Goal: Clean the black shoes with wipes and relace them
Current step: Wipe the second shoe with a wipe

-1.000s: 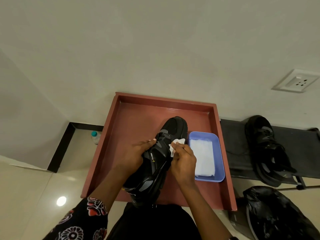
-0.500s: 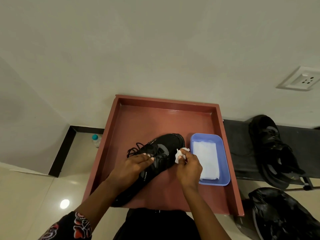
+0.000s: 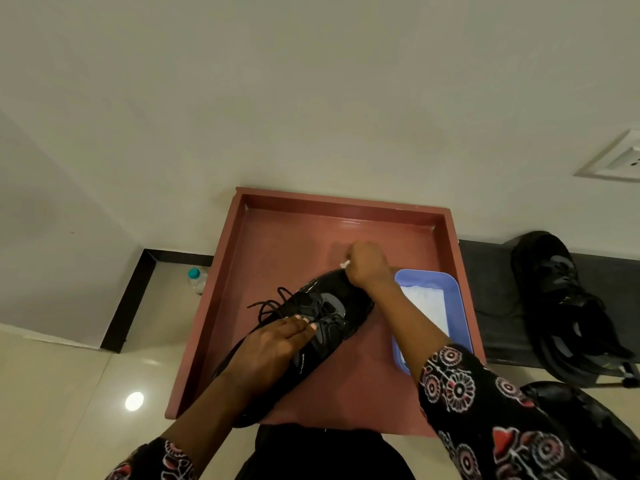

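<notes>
A small clear bottle with a teal cap (image 3: 197,279) stands on the floor at the far left, just beside the left wall of the red tray (image 3: 221,289), which lies against the wall.

Inside the tray lies 1 black shoe (image 3: 325,323), tipped onto its side. Its long axis runs on a diagonal, from the heel near the tray's near-left corner up to the toe, which points up and to the right toward the tray's middle. Loose black laces (image 3: 268,304) spill off its upper-left side onto the tray floor.

The left hand (image 3: 273,344) rests across the shoe's midsection, fingers laid fairly straight over the upper, pressing it down; it covers much of the shoe's middle. The right hand (image 3: 367,265) is curled at the toe, gripping a white wipe (image 3: 344,264), of which only a small scrap shows past the knuckles. The right forearm crosses over the near-left part of the blue tub (image 3: 453,289) and hides it. The tub sits in the tray against its right wall and holds a stack of white wipes (image 3: 427,303).

To the right of the tray, a second black shoe (image 3: 561,299) rests on a dark mat (image 3: 491,306), toe pointing away. A black plastic bag (image 3: 588,414) lies at the near right. A white wall socket (image 3: 620,161) sits high on the right.
</notes>
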